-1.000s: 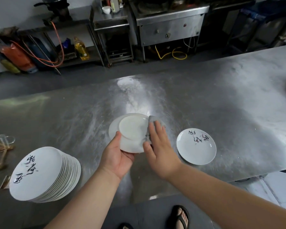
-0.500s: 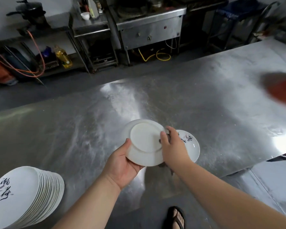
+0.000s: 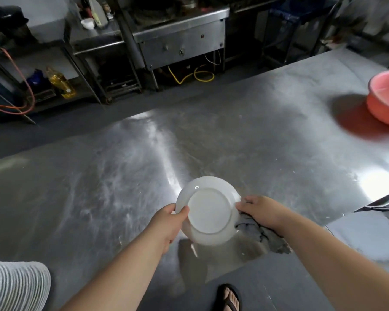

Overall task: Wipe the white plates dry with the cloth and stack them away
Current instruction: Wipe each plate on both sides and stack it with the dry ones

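The person is holding a white plate [image 3: 208,212] over the near edge of the counter [image 3: 126,187], lifted off the steel and tilted so its underside and foot ring are facing the camera. The left hand [image 3: 166,223] is taking the plate's left rim, its grip pinching the rim with the thumb lying on the underside and the fingers hidden behind. The right hand [image 3: 258,212] is meeting the opposite rim, its grip curling round a grey cloth [image 3: 264,235] and pressing it to the plate's right edge, while the rest of the cloth is hanging down below the wrist. A stack of plates [image 3: 18,286] is sitting at the counter's near left corner, well apart from the hands. A pink basin [image 3: 384,97] is standing at the right edge of the counter.
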